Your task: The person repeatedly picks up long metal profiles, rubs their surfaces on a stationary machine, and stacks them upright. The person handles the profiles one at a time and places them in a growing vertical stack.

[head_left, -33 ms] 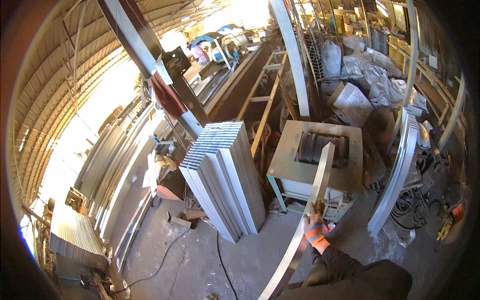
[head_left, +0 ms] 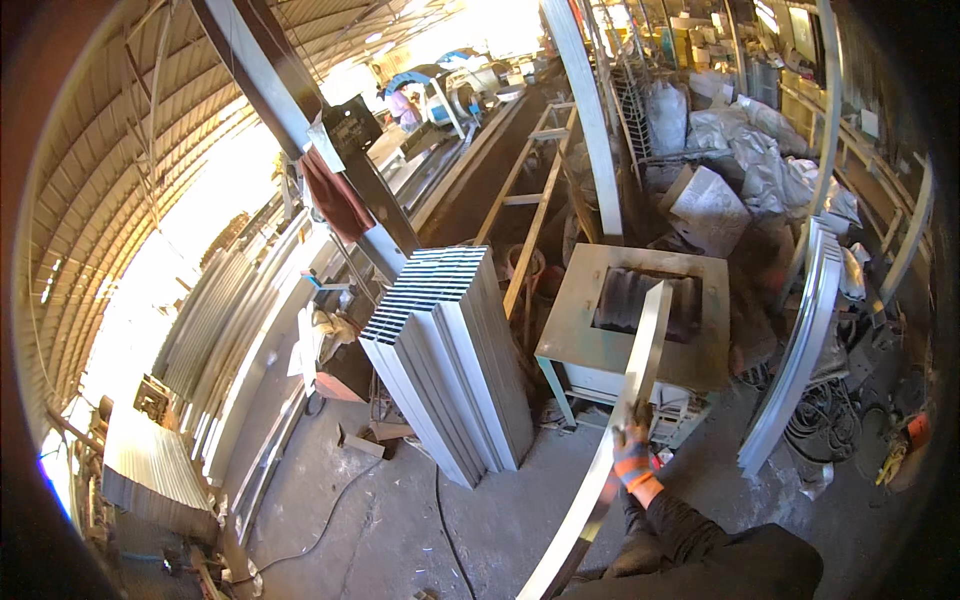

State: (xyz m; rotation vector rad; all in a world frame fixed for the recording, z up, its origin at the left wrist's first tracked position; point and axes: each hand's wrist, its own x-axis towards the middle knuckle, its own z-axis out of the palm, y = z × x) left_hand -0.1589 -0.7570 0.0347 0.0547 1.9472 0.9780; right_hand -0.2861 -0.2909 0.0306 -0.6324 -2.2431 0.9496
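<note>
One long, straight, silvery metal bar (head_left: 605,453) slants up from the frame's bottom centre before a square-topped grey metal bench (head_left: 570,310) right of centre; the right hand (head_left: 635,455), in an orange-and-grey glove (head_left: 632,468), is clamped on it.

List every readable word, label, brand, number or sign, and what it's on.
None readable.
Dark box on the steel column: any marks too small and blurred.
Pale package, back right: any print too blurred.
Metal profile in the right hand: no lettering visible.
</note>
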